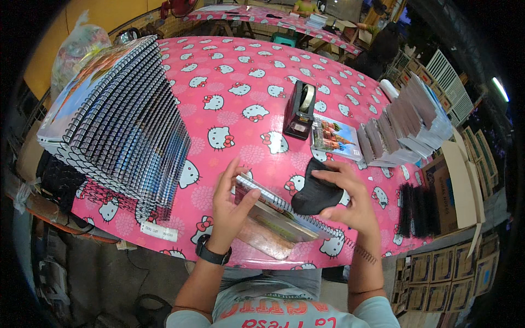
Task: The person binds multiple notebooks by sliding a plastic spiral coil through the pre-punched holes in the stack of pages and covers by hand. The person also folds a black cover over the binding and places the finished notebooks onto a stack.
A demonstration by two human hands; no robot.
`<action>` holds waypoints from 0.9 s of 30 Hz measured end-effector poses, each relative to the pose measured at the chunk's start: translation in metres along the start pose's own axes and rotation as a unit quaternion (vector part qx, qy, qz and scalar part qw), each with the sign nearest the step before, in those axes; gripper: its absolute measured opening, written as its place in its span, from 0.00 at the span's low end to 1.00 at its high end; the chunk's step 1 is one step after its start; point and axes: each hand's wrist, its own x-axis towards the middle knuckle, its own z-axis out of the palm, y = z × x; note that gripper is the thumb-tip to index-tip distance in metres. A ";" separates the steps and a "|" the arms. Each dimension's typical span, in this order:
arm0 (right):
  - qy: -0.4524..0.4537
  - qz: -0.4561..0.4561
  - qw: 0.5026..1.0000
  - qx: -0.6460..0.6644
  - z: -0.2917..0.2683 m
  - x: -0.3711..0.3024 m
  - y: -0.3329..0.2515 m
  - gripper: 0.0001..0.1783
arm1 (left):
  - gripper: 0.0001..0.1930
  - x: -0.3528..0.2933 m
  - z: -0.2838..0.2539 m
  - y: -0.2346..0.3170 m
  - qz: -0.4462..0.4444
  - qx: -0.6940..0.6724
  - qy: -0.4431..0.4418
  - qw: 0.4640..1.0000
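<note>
My left hand (232,197), a black watch on its wrist, grips the left end of a notebook (273,216) tilted on its edge, thumb against the near side. A dark spiral coil (333,232) runs along the notebook's upper edge and sticks out past its right end, toward my right forearm. My right hand (353,197) is closed round a bunched black cloth (318,191) just above the coil; its exact form is hard to make out. Beyond it lie a small notebook (334,138) with a colourful building on its cover and a black tape dispenser (299,112).
A tall stack of spiral-bound notebooks (126,120) rises at left, near a white label strip (158,231). Right stand piles of unbound pages (404,126), a bundle of black coils (415,210) and an open cardboard box (454,186). Another person (305,7) sits at a far table.
</note>
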 end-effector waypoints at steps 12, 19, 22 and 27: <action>-0.054 -0.111 0.936 -0.331 0.012 -0.008 -0.043 0.35 | 0.19 0.018 0.009 -0.003 -0.114 -0.025 -0.014 0.993; -0.070 -0.098 0.943 -0.309 0.009 -0.011 -0.029 0.35 | 0.20 0.014 0.012 0.000 -0.116 0.019 -0.020 0.993; -0.187 -0.134 0.939 -0.258 0.015 -0.028 -0.052 0.35 | 0.20 0.015 0.012 -0.005 -0.109 -0.008 -0.016 0.994; -0.080 -0.061 0.959 -0.264 0.005 -0.017 -0.044 0.35 | 0.21 0.016 0.010 -0.003 -0.134 0.008 -0.022 0.991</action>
